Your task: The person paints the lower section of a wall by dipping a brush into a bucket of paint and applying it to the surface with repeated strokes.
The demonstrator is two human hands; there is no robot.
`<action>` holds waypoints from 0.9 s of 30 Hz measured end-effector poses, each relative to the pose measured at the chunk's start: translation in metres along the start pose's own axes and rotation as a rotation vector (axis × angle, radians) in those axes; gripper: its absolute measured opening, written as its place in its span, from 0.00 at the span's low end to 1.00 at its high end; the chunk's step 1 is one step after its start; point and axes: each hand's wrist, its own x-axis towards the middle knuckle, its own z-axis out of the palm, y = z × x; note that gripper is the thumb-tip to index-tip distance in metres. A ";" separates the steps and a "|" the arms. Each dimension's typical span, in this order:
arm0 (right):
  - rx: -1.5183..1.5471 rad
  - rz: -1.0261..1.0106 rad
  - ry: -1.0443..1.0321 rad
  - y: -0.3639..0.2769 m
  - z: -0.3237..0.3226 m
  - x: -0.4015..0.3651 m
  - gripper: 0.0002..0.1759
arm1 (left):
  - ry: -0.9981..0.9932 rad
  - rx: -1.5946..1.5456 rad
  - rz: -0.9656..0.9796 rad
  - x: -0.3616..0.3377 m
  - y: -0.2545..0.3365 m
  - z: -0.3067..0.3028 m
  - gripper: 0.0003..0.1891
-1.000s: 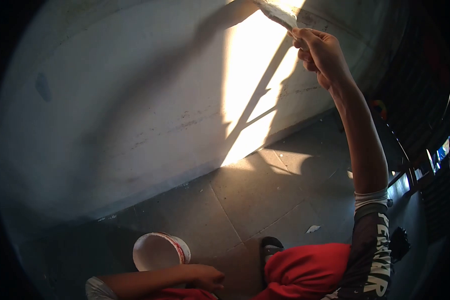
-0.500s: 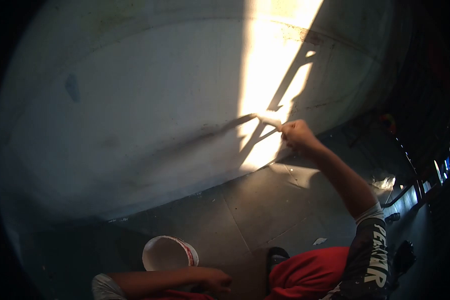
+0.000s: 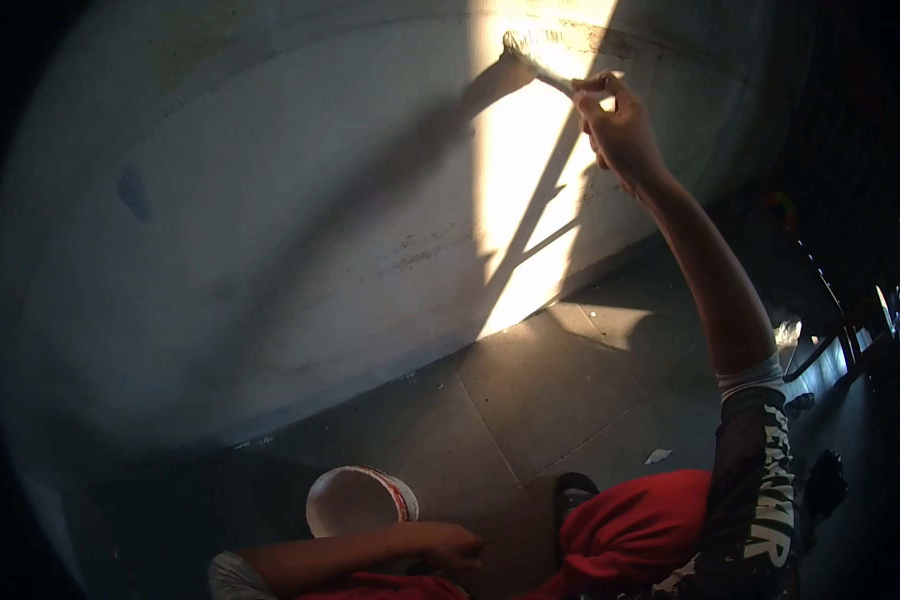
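My right hand (image 3: 622, 125) is raised high and grips the handle of a paintbrush (image 3: 535, 65). Its bristles press against the pale wall (image 3: 270, 200) inside a bright strip of sunlight. The brush and arm cast a long shadow to the left on the wall. My left hand (image 3: 448, 548) rests low on my red-clad knee, fingers curled, next to a white paint bucket (image 3: 362, 500) with a red-marked rim that stands on the floor.
The floor is dark grey tile (image 3: 530, 400) meeting the wall's base. My foot in a dark sandal (image 3: 573, 495) is beside the red trousers (image 3: 640, 525). A white scrap (image 3: 658, 456) lies on the tile. A dark railing (image 3: 850, 330) runs along the right.
My right hand with the brush went from the top of the wall down to near the floor line, then came back up to the top of the sunlit strip. The left hand stayed put.
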 end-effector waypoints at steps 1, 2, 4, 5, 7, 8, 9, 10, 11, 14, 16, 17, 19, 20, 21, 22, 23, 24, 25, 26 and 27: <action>0.024 0.077 -0.057 0.016 0.000 -0.017 0.10 | 0.015 0.019 -0.006 0.001 -0.001 -0.002 0.22; 0.044 0.155 -0.113 0.041 -0.001 -0.029 0.12 | 0.031 0.038 -0.009 0.003 -0.001 -0.004 0.22; -0.081 0.397 -0.245 0.071 -0.009 -0.053 0.10 | 0.010 0.040 0.028 0.007 0.003 -0.010 0.22; -0.132 0.531 -0.332 0.091 -0.013 -0.061 0.11 | -0.020 0.033 0.047 0.010 0.004 -0.009 0.22; -0.183 0.657 -0.406 0.096 -0.019 -0.066 0.13 | -0.055 0.076 0.075 0.026 0.003 -0.004 0.21; -0.220 0.619 -0.467 0.092 -0.021 -0.063 0.14 | -0.089 0.110 0.094 0.032 0.004 -0.006 0.20; -0.261 0.580 -0.529 0.086 -0.023 -0.059 0.16 | -0.084 0.123 0.096 0.037 0.002 -0.007 0.20; -0.193 0.491 -0.524 0.070 -0.028 -0.042 0.18 | -0.073 0.176 0.136 0.037 0.009 -0.011 0.20; -0.202 0.466 -0.438 0.036 -0.026 -0.025 0.17 | -0.067 0.222 0.176 0.038 0.014 -0.009 0.20; -0.271 0.291 -0.378 -0.059 -0.039 0.036 0.13 | -0.030 0.210 0.195 0.044 0.012 -0.006 0.19; -0.310 0.187 -0.324 -0.108 -0.049 0.062 0.15 | -0.004 0.201 0.232 0.048 0.006 -0.004 0.20; -0.321 0.150 -0.328 -0.124 -0.055 0.075 0.15 | 0.024 0.188 0.270 0.050 0.005 -0.006 0.20; -0.334 0.032 -0.187 -0.161 -0.051 0.066 0.17 | 0.015 0.209 0.279 0.049 0.008 -0.011 0.20; -0.309 -0.119 -0.213 -0.165 -0.057 0.065 0.16 | -0.002 0.222 0.282 0.047 0.008 -0.012 0.20; -0.304 -0.121 -0.210 -0.169 -0.066 0.071 0.16 | -0.001 0.224 0.276 0.045 0.006 -0.012 0.20; -0.289 -0.050 -0.312 -0.175 -0.079 0.087 0.15 | 0.018 0.194 0.283 0.045 0.004 -0.011 0.20; -0.276 0.025 -0.417 -0.180 -0.090 0.105 0.15 | 0.037 0.161 0.294 0.045 0.003 -0.010 0.19; -0.263 0.101 -0.521 -0.184 -0.098 0.120 0.17 | 0.036 0.158 0.297 0.046 0.002 -0.009 0.19; -0.248 0.175 -0.623 -0.186 -0.100 0.126 0.19 | 0.018 0.162 0.308 0.046 0.002 -0.010 0.19; -0.247 0.177 -0.622 -0.170 -0.083 0.113 0.19 | -0.002 0.167 0.318 0.045 0.002 -0.010 0.19; -0.248 -0.005 -0.338 -0.134 -0.051 0.087 0.15 | -0.006 0.167 0.316 0.044 0.000 -0.010 0.19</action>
